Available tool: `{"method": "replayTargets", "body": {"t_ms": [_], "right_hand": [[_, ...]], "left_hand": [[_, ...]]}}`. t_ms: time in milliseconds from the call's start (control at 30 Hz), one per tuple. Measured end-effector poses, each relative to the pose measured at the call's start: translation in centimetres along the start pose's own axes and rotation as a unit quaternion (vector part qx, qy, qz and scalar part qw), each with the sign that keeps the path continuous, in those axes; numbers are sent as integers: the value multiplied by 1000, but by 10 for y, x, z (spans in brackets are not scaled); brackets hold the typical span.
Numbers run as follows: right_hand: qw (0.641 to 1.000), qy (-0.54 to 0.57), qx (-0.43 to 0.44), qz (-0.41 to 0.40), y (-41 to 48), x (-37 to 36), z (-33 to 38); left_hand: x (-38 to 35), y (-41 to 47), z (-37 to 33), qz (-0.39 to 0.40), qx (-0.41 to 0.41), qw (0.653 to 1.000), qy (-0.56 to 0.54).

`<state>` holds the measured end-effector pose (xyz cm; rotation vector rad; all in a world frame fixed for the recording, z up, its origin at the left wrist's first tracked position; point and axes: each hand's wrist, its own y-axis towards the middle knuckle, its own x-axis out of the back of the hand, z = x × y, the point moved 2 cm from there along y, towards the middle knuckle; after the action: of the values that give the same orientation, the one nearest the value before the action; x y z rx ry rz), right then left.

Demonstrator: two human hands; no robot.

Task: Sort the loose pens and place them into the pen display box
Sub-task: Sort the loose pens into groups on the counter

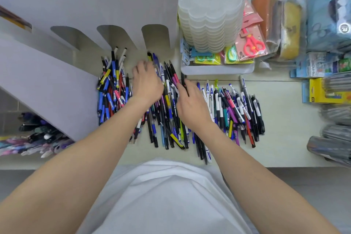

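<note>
Overlapping three pen piles (112, 93) (167, 116) (237, 108), two hands (147, 83) (191, 108).

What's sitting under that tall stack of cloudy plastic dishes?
The stack of cloudy scalloped plastic dishes rests on flat blue and yellow packets in a shallow white tray. Whatever lies beneath its middle is covered.

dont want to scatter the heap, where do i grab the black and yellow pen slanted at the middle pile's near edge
Pinch the black and yellow pen across its yellow near end, from the near side: it lies on top, crossing the other pens.
</note>
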<state>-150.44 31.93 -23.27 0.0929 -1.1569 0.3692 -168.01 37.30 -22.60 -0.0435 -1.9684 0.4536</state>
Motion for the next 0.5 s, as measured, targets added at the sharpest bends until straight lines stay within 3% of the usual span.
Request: {"method": "replayTargets", "body": {"t_ms": [233,500], "right_hand": [[993,-51,-26,104,23,-7,9],[996,-18,-7,81,-2,0,8]], "left_hand": [[10,46,6,94,-92,990,55],[-8,4,4,65,-165,980,85]]}}
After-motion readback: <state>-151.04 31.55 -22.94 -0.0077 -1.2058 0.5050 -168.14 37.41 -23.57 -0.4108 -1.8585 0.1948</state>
